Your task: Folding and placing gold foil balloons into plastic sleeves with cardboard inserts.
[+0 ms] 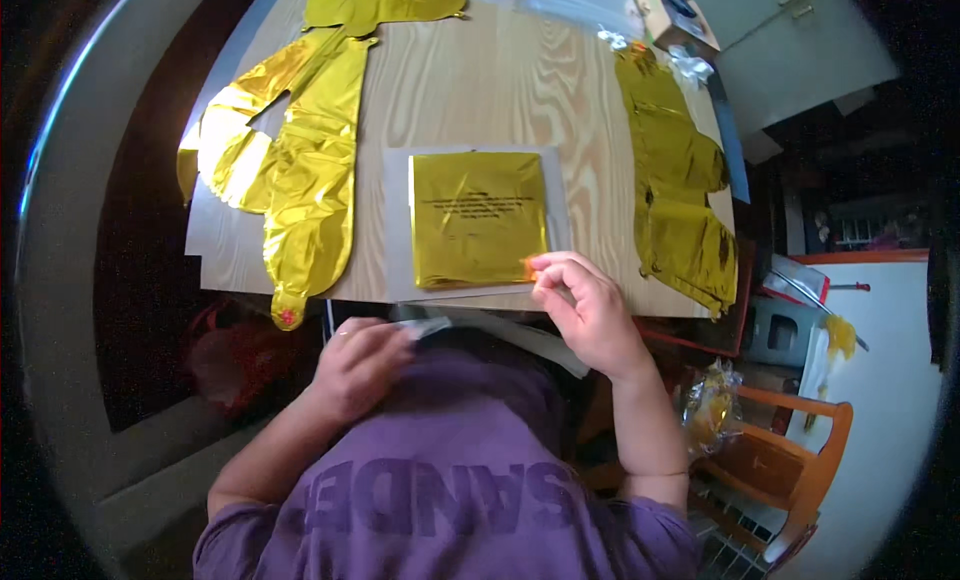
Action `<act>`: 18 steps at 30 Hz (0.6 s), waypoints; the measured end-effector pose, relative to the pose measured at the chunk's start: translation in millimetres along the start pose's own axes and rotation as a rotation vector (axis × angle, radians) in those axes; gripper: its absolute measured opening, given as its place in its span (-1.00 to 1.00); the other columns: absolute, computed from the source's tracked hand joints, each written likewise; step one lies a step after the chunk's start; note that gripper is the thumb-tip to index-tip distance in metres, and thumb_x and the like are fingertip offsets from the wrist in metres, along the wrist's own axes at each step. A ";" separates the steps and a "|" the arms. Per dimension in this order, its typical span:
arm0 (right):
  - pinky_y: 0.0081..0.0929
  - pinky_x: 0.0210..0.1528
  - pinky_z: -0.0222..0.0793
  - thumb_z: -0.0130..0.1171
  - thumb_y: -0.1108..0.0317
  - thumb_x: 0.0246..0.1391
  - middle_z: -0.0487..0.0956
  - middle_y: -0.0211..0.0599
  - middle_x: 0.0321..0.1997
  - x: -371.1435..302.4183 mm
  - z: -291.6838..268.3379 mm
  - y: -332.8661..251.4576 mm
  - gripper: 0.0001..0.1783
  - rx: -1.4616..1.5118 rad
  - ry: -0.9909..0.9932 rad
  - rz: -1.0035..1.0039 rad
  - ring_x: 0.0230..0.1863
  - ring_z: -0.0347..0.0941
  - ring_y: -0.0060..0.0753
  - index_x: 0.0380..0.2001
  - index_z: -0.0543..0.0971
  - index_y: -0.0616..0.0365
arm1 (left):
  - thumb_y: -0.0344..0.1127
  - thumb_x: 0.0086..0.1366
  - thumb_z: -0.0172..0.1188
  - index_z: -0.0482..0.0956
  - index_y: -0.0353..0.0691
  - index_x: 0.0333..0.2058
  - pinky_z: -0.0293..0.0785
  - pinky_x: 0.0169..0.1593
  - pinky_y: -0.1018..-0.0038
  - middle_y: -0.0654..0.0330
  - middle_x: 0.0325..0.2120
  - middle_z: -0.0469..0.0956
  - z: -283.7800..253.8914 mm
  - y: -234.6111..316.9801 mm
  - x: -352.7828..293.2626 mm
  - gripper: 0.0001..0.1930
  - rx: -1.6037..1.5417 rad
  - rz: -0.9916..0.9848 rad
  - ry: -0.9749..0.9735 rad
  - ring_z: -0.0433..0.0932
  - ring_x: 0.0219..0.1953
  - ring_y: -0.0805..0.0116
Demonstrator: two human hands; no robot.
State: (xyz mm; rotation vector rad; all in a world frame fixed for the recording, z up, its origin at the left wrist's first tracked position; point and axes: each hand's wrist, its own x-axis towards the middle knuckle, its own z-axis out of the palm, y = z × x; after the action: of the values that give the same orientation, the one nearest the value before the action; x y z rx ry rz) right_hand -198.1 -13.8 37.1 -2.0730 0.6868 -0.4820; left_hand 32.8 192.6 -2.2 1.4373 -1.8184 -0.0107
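A folded gold foil sheet (478,248), square with dark print across it, lies on a translucent plastic bag (398,230) near the table's front edge. At its lower right corner my right hand (592,312) pinches a small orange piece (529,270), too small to name. My left hand (360,368) is in front of the table edge, low over my lap, with its fingers curled and slightly blurred. From its fingertips sticks out a crumpled scrap of clear plastic (429,327).
Flat gold foil balloons lie on the left (315,180) and right (675,160) of the wooden table (460,80). Clear plastic film (580,5) and a small wooden box (675,22) sit at the far side. A wooden chair (780,460) with a plastic-wrapped bundle (712,410) stands right.
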 end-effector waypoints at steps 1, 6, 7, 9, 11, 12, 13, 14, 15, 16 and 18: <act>-0.35 0.02 0.47 0.21 0.50 0.14 0.59 -0.10 -0.06 -0.2 -1.8 -2.4 -0.90 -0.026 -0.016 0.005 -0.05 0.57 -0.14 -0.33 0.49 0.26 | -0.54 0.07 0.32 0.62 -0.30 -0.20 0.52 -0.27 0.27 0.04 -0.27 0.60 -7.0 -10.7 -37.3 -0.74 -0.016 -0.215 -0.056 0.59 -0.31 0.08; -0.35 0.08 0.45 0.20 0.52 0.13 0.58 -0.08 -0.02 4.5 -1.1 -19.8 -0.91 -0.054 -0.058 0.051 0.01 0.56 -0.14 -0.33 0.49 0.26 | -0.45 0.23 0.13 0.57 -0.30 -0.36 0.48 -0.25 0.09 -0.08 -0.43 0.55 -19.5 -125.1 -224.7 -0.93 0.057 -1.000 -0.033 0.55 -0.32 -0.14; -0.35 0.09 0.44 0.21 0.51 0.13 0.58 -0.08 -0.01 3.9 -0.5 -19.7 -0.90 -0.054 -0.050 0.069 0.02 0.56 -0.16 -0.33 0.49 0.25 | -0.44 0.24 0.13 0.57 -0.30 -0.35 0.49 -0.25 0.09 -0.08 -0.43 0.55 -28.1 -148.6 -229.8 -0.92 0.148 -1.043 0.038 0.55 -0.32 -0.14; -0.32 0.07 0.45 0.23 0.48 0.13 0.58 -0.06 -0.01 3.6 -1.5 -21.3 -0.89 -0.063 -0.049 0.107 0.02 0.55 -0.09 -0.33 0.49 0.26 | -0.42 0.24 0.13 0.58 -0.30 -0.35 0.49 -0.25 0.09 -0.08 -0.43 0.56 -39.3 -199.4 -227.9 -0.91 0.292 -1.069 0.150 0.56 -0.31 -0.14; -0.32 0.06 0.46 0.24 0.47 0.14 0.58 -0.05 0.00 5.0 1.0 -20.5 -0.88 -0.061 -0.048 0.119 0.01 0.56 -0.07 -0.33 0.50 0.26 | -0.40 0.24 0.13 0.58 -0.30 -0.35 0.50 -0.24 0.09 -0.09 -0.42 0.56 -50.6 -249.0 -219.2 -0.90 0.391 -1.102 0.211 0.56 -0.31 -0.15; -0.32 0.06 0.47 0.24 0.46 0.14 0.59 -0.05 -0.01 4.5 0.9 -23.5 -0.88 -0.062 -0.035 0.140 0.01 0.57 -0.08 -0.33 0.50 0.26 | -0.39 0.24 0.13 0.58 -0.30 -0.35 0.50 -0.24 0.09 -0.09 -0.42 0.57 -47.7 -276.5 -210.2 -0.89 0.403 -1.117 0.210 0.57 -0.30 -0.15; -0.32 0.05 0.47 0.24 0.46 0.15 0.59 -0.05 -0.01 5.6 1.3 -26.3 -0.88 -0.056 -0.031 0.150 0.01 0.57 -0.09 -0.33 0.50 0.26 | -0.38 0.24 0.13 0.58 -0.30 -0.35 0.50 -0.24 0.09 -0.09 -0.41 0.57 -44.8 -295.7 -203.7 -0.88 0.414 -1.146 0.218 0.57 -0.30 -0.15; -0.32 0.05 0.47 0.24 0.45 0.16 0.59 -0.04 -0.02 7.8 1.7 -28.2 -0.88 -0.048 -0.028 0.160 0.01 0.57 -0.10 -0.33 0.50 0.25 | -0.37 0.25 0.13 0.59 -0.30 -0.34 0.50 -0.23 0.09 -0.09 -0.41 0.57 -40.4 -310.6 -199.5 -0.87 0.425 -1.178 0.183 0.57 -0.30 -0.15; -0.31 0.04 0.48 0.24 0.44 0.17 0.60 -0.04 -0.02 7.6 2.5 -28.9 -0.87 -0.048 -0.014 0.165 -0.01 0.57 -0.13 -0.33 0.51 0.25 | -0.36 0.25 0.13 0.59 -0.30 -0.34 0.51 -0.23 0.09 -0.09 -0.41 0.57 -30.0 -319.6 -199.1 -0.87 0.420 -1.216 0.131 0.57 -0.30 -0.15; -0.32 0.04 0.48 0.24 0.43 0.17 0.60 -0.04 -0.01 7.4 3.9 -30.3 -0.87 -0.044 -0.009 0.186 -0.01 0.58 -0.14 -0.33 0.51 0.25 | -0.35 0.25 0.14 0.59 -0.30 -0.34 0.51 -0.23 0.09 -0.09 -0.40 0.58 -19.4 -323.0 -202.6 -0.86 0.418 -1.252 0.077 0.58 -0.29 -0.15; -0.32 0.03 0.49 0.24 0.43 0.17 0.60 -0.04 0.00 6.0 4.3 -32.7 -0.87 -0.039 -0.001 0.226 -0.01 0.58 -0.15 -0.33 0.51 0.25 | -0.33 0.25 0.14 0.59 -0.30 -0.34 0.51 -0.22 0.09 -0.10 -0.40 0.58 -0.5 -322.9 -208.6 -0.84 0.421 -1.292 -0.006 0.58 -0.29 -0.15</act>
State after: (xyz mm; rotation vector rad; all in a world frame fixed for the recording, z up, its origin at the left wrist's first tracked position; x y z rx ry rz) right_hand -181.5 0.3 62.5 -2.0003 0.9236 -0.3410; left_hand 302.8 249.6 -269.8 2.6596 -0.6207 -0.2922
